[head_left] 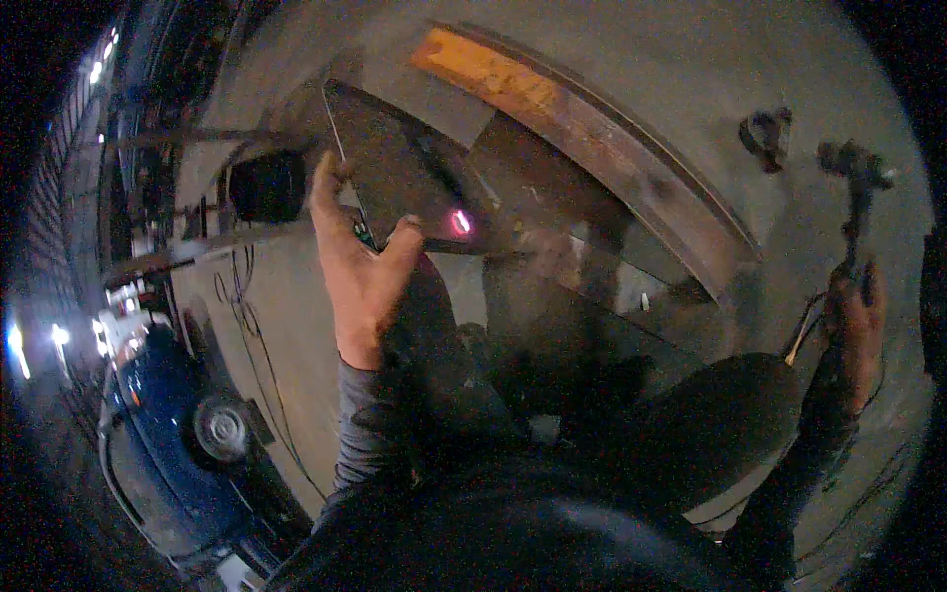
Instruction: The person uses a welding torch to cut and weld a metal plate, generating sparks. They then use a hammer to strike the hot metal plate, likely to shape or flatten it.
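one hammer (857,212) in right grip (858,311)

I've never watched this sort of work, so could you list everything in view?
plate: 1, dark, upper centre
glowing spot: 1, pinkish white, plate's lower right
long beam: 1, orange and brown, upper right of centre
hammer: 1, dark, right side
unclear object: 1, dark, floor beside hammer
vehicle: 1, blue, lower left
lights: several, white, far left
cables: several, mostly dark, floor
floor: 1, grey, beneath
sleeves: 2, greyish and dark, lower part
left grip: 1, bare, at plate's left edge
right grip: 1, bare, around hammer handle
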`<state>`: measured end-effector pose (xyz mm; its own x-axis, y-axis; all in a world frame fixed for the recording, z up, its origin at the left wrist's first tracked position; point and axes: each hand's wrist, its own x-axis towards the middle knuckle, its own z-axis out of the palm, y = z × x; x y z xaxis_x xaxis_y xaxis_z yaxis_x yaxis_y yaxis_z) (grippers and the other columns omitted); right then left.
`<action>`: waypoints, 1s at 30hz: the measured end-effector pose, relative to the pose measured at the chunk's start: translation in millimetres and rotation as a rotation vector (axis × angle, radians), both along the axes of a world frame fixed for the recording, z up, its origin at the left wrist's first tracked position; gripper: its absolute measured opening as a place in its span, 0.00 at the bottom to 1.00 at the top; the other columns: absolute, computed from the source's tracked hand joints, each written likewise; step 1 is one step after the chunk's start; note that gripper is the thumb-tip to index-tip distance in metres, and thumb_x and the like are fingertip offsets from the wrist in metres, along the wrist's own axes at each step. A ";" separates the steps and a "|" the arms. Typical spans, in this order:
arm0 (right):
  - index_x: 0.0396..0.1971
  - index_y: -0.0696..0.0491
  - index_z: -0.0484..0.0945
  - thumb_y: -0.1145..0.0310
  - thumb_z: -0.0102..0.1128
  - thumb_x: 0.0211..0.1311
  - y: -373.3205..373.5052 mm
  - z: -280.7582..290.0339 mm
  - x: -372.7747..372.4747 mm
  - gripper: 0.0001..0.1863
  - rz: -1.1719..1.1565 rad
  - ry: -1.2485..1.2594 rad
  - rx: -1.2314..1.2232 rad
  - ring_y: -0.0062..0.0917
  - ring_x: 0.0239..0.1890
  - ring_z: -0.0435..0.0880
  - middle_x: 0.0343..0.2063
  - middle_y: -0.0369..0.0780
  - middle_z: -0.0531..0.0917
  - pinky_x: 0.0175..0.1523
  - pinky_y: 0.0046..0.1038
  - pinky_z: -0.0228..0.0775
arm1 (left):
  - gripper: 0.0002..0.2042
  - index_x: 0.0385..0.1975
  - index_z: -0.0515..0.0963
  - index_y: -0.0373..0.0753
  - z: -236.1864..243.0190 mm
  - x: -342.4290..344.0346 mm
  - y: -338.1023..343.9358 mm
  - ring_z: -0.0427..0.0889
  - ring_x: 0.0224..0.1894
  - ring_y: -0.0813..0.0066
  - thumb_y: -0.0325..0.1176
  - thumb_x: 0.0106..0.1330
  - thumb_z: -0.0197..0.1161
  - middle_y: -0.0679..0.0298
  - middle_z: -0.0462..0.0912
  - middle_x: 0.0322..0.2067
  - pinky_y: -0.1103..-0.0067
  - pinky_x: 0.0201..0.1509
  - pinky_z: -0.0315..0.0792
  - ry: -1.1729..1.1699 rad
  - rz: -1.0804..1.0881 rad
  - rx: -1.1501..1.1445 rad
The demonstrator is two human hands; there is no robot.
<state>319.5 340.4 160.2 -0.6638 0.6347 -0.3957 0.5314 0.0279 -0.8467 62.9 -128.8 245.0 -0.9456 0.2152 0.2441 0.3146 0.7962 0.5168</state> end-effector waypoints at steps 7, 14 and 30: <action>0.66 0.57 0.68 0.62 0.57 0.72 -110.3 77.6 -152.4 0.27 0.182 0.316 0.007 0.18 0.34 0.77 0.41 0.36 0.81 0.37 0.21 0.68 | 0.46 0.73 0.53 0.31 -16.3 34.6 -31.9 0.60 0.75 0.53 0.27 0.50 0.67 0.48 0.62 0.71 0.69 0.76 0.56 -0.040 0.191 0.145; 0.69 0.60 0.64 0.62 0.58 0.72 -229.4 37.4 -184.7 0.31 0.896 0.154 0.000 0.44 0.66 0.74 0.63 0.54 0.75 0.68 0.34 0.65 | 0.49 0.73 0.53 0.34 -16.4 49.9 3.7 0.60 0.73 0.44 0.31 0.49 0.72 0.43 0.61 0.70 0.64 0.74 0.63 -0.122 0.126 0.133; 0.71 0.56 0.61 0.58 0.56 0.72 -280.1 -31.1 -173.9 0.32 1.025 0.308 0.127 0.58 0.57 0.78 0.59 0.57 0.77 0.63 0.47 0.71 | 0.34 0.66 0.69 0.40 -90.6 79.2 -8.6 0.81 0.49 0.42 0.31 0.55 0.70 0.44 0.82 0.46 0.59 0.54 0.76 -0.282 0.282 0.156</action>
